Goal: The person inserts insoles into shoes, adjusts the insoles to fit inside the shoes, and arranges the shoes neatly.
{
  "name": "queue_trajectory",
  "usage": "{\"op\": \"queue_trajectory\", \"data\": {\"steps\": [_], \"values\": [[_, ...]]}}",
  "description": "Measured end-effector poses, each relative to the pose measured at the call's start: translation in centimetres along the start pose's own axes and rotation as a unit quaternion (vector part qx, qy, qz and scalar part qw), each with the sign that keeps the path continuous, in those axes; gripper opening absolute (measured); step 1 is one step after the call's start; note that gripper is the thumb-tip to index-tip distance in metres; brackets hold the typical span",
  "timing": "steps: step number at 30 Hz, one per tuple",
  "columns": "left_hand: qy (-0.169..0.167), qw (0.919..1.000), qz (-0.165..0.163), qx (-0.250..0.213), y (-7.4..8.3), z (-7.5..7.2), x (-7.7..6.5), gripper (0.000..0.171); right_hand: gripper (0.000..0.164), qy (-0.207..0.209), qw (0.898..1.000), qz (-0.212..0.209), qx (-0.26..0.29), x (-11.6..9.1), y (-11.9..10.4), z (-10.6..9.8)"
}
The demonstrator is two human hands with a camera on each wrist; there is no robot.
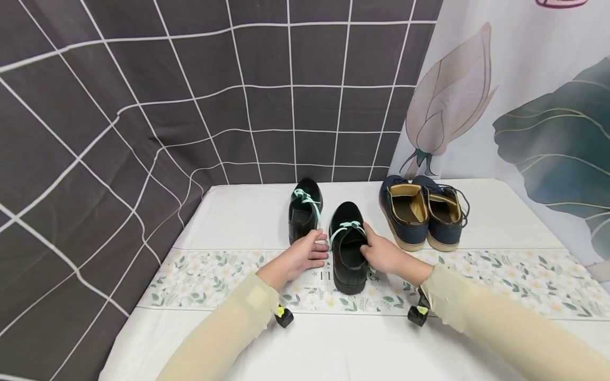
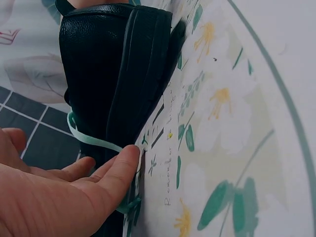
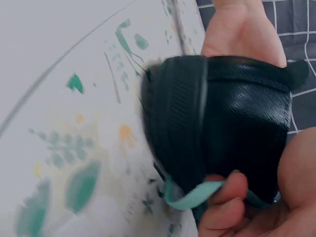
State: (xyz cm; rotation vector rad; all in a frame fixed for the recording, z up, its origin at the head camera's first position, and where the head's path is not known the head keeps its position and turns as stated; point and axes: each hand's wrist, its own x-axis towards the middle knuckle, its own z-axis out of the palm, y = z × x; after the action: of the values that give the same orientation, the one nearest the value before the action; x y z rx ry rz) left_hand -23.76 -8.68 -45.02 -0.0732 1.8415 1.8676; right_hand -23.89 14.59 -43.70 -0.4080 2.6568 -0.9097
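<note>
My right hand [image 1: 385,255] grips the right side of a black lace-up shoe [image 1: 349,278], its thumb over the edge of the opening. Mint-green laces [image 1: 351,225] cross the top of that shoe, and a loop of lace [image 3: 197,195] passes by the fingers in the right wrist view. Loosely extended, my left hand [image 1: 301,256] sits just left of the same shoe. Its fingertips come near a hanging lace [image 2: 94,140] in the left wrist view. The other black shoe [image 1: 308,187] lies farther back, toe away, its heel partly behind my left hand.
A pair of navy shoes with tan soles, the left navy shoe [image 1: 410,233] and the right navy shoe [image 1: 445,234], stands at the back right. A floral band [image 1: 205,280] crosses the white tabletop [image 1: 248,217]. Dark gridded cloth [image 1: 267,106] hangs behind and left.
</note>
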Motion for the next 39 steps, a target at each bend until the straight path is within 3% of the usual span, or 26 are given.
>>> {"op": "queue_trajectory", "data": {"steps": [6,12,19,25,39], "values": [[-0.003,1.0000,0.008,-0.004,-0.1,0.4,0.2,0.063,0.066,0.038,0.999,-0.019,0.006,-0.6,0.3,0.5],[-0.013,0.9986,0.007,-0.050,-0.1,0.5,-0.1,0.063,0.066,0.066,0.997,-0.024,0.026,-1.2,-0.3,0.3],[-0.034,0.9964,0.042,-0.066,1.0,0.5,-1.9,0.055,0.067,0.061,0.995,-0.029,0.075,-1.9,-1.8,-0.3],[-0.043,0.9960,0.069,-0.038,1.6,-0.1,-3.8,0.057,0.068,0.069,0.995,-0.048,0.055,-2.7,-3.2,-0.7],[0.037,0.9918,0.120,0.025,2.2,-1.1,-7.8,0.080,0.072,0.096,0.991,-0.097,0.010,-3.1,-7.6,0.3]]}}
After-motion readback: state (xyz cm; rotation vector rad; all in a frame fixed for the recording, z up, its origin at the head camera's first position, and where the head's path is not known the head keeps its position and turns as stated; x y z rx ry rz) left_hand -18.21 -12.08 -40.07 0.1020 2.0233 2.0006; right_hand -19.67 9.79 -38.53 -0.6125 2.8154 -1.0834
